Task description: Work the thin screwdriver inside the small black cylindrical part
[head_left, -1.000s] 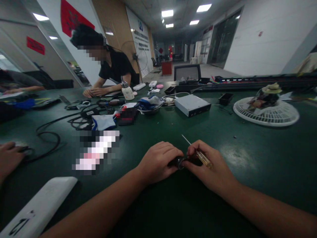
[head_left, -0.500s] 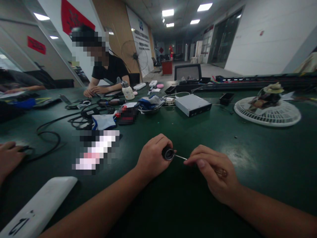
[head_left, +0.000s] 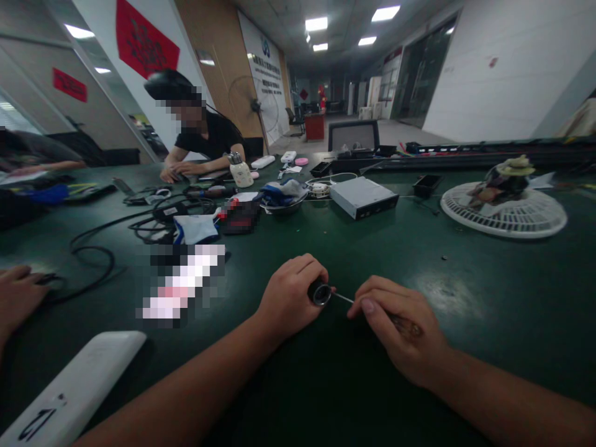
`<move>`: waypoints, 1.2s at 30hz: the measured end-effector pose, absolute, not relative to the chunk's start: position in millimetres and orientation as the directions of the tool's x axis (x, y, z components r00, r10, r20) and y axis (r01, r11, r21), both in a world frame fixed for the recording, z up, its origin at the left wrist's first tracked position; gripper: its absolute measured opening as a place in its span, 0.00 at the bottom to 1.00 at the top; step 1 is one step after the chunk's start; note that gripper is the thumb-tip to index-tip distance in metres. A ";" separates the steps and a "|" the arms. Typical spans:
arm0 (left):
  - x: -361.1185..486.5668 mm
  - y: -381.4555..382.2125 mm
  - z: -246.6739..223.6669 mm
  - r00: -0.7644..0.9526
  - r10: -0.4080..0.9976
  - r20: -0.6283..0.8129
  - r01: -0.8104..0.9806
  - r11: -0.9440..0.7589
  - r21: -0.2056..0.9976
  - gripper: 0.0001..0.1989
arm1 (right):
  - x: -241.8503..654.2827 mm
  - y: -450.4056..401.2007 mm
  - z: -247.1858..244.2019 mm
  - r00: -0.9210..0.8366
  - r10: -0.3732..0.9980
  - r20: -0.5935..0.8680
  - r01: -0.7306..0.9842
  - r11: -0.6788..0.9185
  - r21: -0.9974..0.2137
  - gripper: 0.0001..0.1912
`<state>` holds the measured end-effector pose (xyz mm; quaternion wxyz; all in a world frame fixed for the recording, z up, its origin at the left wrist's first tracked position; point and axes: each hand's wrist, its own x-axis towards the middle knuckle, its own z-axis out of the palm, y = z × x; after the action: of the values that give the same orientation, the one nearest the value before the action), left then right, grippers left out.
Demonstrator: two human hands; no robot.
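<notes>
Over the near side of the green worktop [head_left: 395, 261], the left hand [head_left: 291, 298] clenches a small black cylinder [head_left: 319, 292], while the right hand [head_left: 395, 329] grips a screwdriver [head_left: 408, 326], its thin shaft reaching right up to the cylinder.

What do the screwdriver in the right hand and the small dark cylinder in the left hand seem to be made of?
The screwdriver in the right hand has a thin, shiny shaft, probably steel; its grip looks like translucent amber plastic. The cylinder in the left hand has a bright metal-looking rim; its dark body could be plastic or metal.
</notes>
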<state>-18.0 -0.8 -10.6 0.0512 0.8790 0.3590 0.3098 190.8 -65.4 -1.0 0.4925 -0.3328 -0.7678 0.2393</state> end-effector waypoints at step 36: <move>-17.6 -0.4 -10.6 0.594 0.674 0.439 0.628 -0.730 0.271 0.05 | 189.8 -67.7 0.4 -0.337 0.744 0.576 0.324 0.667 -0.671 0.12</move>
<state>-17.6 -0.4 -10.6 0.0440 0.8917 0.3651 0.2640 189.8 -67.7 0.4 0.4645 -0.3399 -0.7858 0.2261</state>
